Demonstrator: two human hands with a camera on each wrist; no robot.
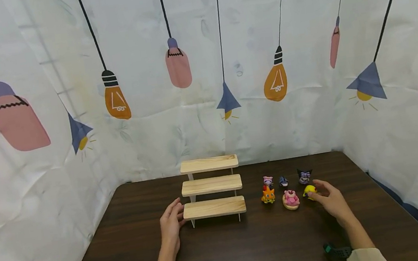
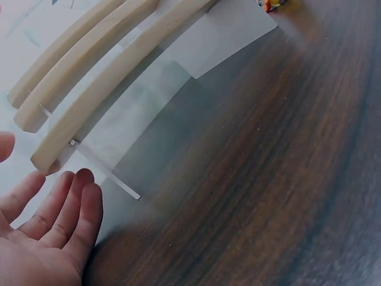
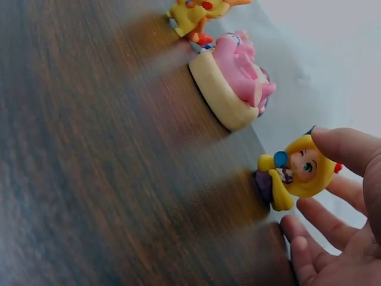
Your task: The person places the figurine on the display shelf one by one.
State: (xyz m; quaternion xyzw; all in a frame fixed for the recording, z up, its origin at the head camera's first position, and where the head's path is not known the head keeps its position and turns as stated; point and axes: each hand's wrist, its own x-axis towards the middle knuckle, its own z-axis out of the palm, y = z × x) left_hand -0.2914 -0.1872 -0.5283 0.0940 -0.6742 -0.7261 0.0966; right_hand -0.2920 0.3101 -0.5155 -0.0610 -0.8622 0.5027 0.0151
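Observation:
On the dark wooden table, a three-tier display stand (image 1: 214, 208) has pale wooden shelves on clear side panels. My left hand (image 1: 171, 226) is at its left end, fingers loosely extended; in the left wrist view the fingertips are right by the end of the lowest shelf (image 2: 101, 110). To the right, my right hand (image 1: 334, 203) pinches a small yellow-haired doll figurine (image 3: 306, 167) by the head, between thumb (image 3: 342, 146) and fingers. The figurine is upright, its base at the tabletop and its face towards the wrist camera.
Left of the right hand are a pink figurine (image 1: 291, 199) on a cream base, an orange figurine (image 1: 268, 195), a pink-topped figurine (image 1: 268, 180) and a small blue figurine (image 1: 283, 181). A black-eared figurine (image 1: 304, 176) stands behind. A lamp-print curtain (image 1: 209, 135) surrounds the table.

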